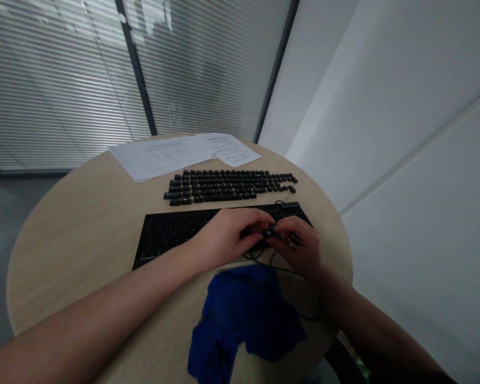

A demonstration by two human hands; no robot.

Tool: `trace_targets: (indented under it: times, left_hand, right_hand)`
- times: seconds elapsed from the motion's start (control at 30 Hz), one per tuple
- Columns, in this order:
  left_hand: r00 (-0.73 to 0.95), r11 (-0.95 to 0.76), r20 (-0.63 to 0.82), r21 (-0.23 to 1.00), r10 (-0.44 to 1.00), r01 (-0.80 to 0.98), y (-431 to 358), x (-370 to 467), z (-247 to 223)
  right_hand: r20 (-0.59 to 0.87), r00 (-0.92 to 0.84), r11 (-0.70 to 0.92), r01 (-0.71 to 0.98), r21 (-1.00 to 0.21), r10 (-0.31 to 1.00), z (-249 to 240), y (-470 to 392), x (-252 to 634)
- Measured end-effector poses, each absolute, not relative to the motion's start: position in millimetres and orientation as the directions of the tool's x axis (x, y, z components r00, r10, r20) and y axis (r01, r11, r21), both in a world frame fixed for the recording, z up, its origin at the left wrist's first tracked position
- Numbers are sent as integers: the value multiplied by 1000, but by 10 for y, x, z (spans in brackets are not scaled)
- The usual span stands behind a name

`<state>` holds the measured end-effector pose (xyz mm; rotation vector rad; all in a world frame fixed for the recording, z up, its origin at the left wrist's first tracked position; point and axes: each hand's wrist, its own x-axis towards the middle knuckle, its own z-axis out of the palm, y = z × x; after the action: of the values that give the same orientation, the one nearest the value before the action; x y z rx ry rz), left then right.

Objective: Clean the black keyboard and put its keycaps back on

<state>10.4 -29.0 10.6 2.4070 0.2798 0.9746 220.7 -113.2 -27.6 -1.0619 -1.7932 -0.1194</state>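
A black keyboard base (166, 230) with its keycaps off, at least on the left side, lies in front of me. Over its right part my left hand (228, 234) pinches a small black keycap (269, 233) between thumb and fingers. My right hand (304, 248) meets it from the other side, its thumb and fingertips closed at the same keycap. Something thin and shiny glints below the right fingers; I cannot make out what it is. Loose black keycaps (220, 191) lie in keyboard order just behind the base.
Printed paper sheets (164, 154) lie at the far side of the round wooden table (64, 240). A crumpled blue cloth (246, 309) is close to me, with a black cable (284, 270) looping beside it. A white wall (404, 160) stands at right, a blind-covered glass partition (208, 64) behind.
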Motion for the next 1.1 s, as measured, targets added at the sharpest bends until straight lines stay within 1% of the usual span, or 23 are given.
trace_targets:
  times: [0.17, 0.23, 0.37, 0.6, 0.83, 0.97, 1.1]
  left_hand:
    - [738, -789, 549, 613, 392, -36, -276, 106, 98]
    - [740, -783, 541, 622, 399, -33, -275, 111, 96]
    - [735, -784, 537, 621, 414, -13, -274, 115, 100]
    - [750, -827, 516, 557, 413, 72, -214, 93, 93]
    - [789, -915, 555, 404, 263, 21, -169, 62, 57]
    - [799, -915, 544, 403, 256, 19, -173, 51, 55]
    - [816, -919, 510, 390, 271, 62, -175, 39, 69]
  right_hand:
    - [798, -78, 604, 699, -384, 597, -287, -1135, 2196]
    - [796, -66, 591, 707, -388, 602, -293, -1136, 2194]
    - [777, -100, 583, 721, -374, 622, -291, -1138, 2194]
    - [787, -97, 567, 747, -348, 610, -284, -1147, 2206]
    - [790, -116, 582, 742, -334, 602, -308, -1151, 2211]
    - [774, -127, 575, 746, -337, 620, -307, -1147, 2203]
    - [738, -163, 572, 745, -343, 654, -270, -1127, 2179]
